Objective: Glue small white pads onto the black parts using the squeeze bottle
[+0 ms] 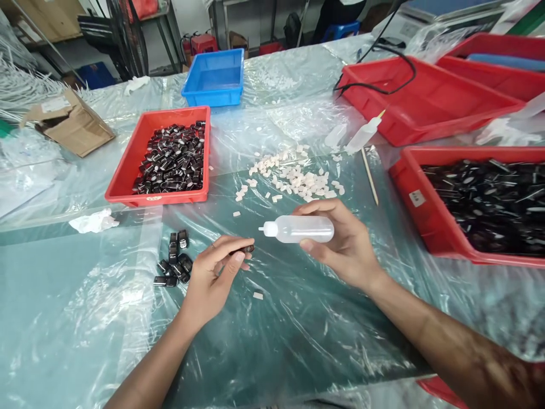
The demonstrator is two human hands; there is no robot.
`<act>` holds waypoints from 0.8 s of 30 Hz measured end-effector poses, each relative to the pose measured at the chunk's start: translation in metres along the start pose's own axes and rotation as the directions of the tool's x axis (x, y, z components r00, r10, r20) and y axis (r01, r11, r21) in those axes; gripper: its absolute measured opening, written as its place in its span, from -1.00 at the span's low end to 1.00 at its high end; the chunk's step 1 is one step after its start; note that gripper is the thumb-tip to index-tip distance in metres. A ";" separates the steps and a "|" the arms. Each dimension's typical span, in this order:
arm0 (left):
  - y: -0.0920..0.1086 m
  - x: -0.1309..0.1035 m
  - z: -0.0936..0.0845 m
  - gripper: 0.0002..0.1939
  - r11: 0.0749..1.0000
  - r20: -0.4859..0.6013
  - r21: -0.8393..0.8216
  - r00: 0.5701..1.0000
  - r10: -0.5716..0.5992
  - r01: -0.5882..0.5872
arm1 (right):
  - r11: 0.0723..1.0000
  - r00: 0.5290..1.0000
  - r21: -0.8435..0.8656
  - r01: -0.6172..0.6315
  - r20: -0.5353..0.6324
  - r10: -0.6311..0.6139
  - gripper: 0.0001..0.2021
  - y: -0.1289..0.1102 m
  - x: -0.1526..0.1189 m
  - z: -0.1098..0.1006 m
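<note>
My right hand (344,241) is wrapped round a translucent squeeze bottle (304,229), which lies nearly level with its thin nozzle pointing left. Between the thumb and fingers of my left hand (217,272) is a small dark glossy piece (246,249), mostly covered by the fingers. The nozzle tip is close to that piece, with a small gap showing. Left of my left hand lies a loose cluster of black glossy pieces (174,255). Beyond the bottle spreads a scatter of small white pads (304,182), and a single white pad (258,295) lies nearer to me.
A red tray (110,182) of black pieces stands at left; a larger red bin (419,227) of black pieces is at right. Behind are a blue tray (213,102), another bottle (361,136), a wooden stick (370,179), a red bin (404,122) with a black cable, and a cardboard box (79,128).
</note>
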State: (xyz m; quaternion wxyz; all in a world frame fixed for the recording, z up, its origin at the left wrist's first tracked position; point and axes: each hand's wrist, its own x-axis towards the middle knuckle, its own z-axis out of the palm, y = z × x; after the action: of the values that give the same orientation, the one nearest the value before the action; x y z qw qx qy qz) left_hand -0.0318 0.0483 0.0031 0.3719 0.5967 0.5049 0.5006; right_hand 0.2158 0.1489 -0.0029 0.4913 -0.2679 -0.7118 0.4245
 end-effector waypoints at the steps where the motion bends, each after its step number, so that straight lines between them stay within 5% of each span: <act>1: -0.001 0.001 0.000 -0.75 0.998 -0.004 -0.043 0.999 -0.044 0.044 | 1.000 1.000 -0.008 0.001 -0.003 -0.001 -0.68 0.001 0.000 0.000; 6: -0.005 0.002 -0.002 -0.70 0.996 -0.063 0.004 0.994 -0.094 0.094 | 0.999 0.999 -0.034 0.041 0.023 -0.040 -0.64 0.001 -0.001 0.005; 13: -0.004 0.003 0.000 -0.90 0.994 -0.082 0.055 0.993 -0.090 0.095 | 0.988 0.984 -0.083 0.129 0.134 -0.117 -0.65 0.000 0.000 0.008; 19: -0.003 0.003 0.003 -0.91 0.987 -0.122 0.158 0.992 0.045 -0.026 | 0.969 0.970 -0.142 0.202 0.167 -0.178 -0.60 -0.003 -0.001 0.010; 24: 0.000 0.004 0.003 -0.82 0.956 -0.107 0.272 0.983 0.147 -0.113 | 0.883 0.919 -0.276 0.381 0.213 -0.330 -0.60 -0.014 -0.004 0.011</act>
State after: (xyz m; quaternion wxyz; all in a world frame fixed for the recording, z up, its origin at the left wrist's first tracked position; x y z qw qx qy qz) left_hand -0.0291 0.0527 0.0039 0.2222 0.6402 0.5493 0.4889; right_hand 0.2081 0.1350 0.0061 0.4537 -0.1715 -0.8439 0.2293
